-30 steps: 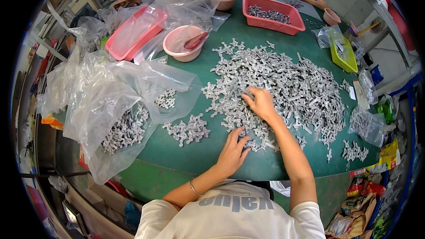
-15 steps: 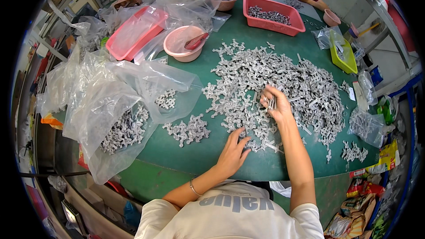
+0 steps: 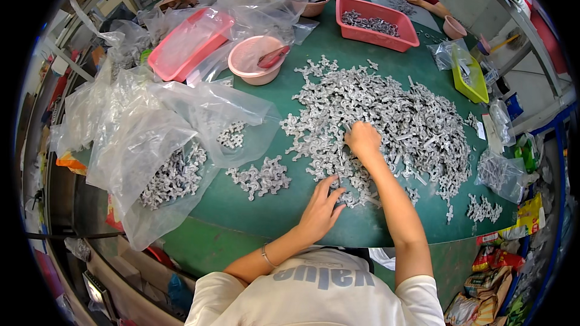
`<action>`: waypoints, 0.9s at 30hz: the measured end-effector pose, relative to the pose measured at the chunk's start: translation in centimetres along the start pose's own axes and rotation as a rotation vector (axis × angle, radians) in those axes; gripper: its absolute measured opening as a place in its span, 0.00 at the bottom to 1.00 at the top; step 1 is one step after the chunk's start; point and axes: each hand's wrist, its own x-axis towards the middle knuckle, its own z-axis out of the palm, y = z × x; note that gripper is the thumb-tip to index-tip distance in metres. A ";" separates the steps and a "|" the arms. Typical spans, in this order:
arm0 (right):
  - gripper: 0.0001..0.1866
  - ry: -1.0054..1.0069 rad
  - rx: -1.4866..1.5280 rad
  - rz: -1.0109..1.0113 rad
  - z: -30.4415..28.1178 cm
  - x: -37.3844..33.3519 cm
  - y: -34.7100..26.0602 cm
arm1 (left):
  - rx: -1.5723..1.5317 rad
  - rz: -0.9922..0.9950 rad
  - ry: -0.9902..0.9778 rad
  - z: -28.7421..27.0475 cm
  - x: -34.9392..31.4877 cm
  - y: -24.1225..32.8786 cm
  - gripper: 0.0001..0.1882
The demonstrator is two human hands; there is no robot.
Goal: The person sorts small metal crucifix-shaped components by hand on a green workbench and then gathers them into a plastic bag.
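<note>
Grey metal parts, small and knobbly, lie heaped on the green desk. Nearest, the left hand rests flat with fingers spread at the pile's edge. Further in, the right hand is curled on pieces in the heap. Left, crinkled clear plastic bags; beyond, a pink bowl and red tray.

Three pink bowls, two pink trays, one yellow-green tray and one large heap of grey parts.
</note>
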 end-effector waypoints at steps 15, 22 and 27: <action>0.10 -0.297 2.383 0.111 -2.4 -3.3 8.1 | -0.032 -0.003 0.049 0.0 0.0 -0.3 0.18; 0.05 0.072 2.034 0.184 -5.0 -5.4 15.6 | -0.007 -0.023 0.040 0.2 -0.1 -0.2 0.18; 0.12 0.588 0.888 0.229 -5.4 -5.3 19.4 | -0.025 -0.048 0.049 0.5 -0.1 -0.1 0.17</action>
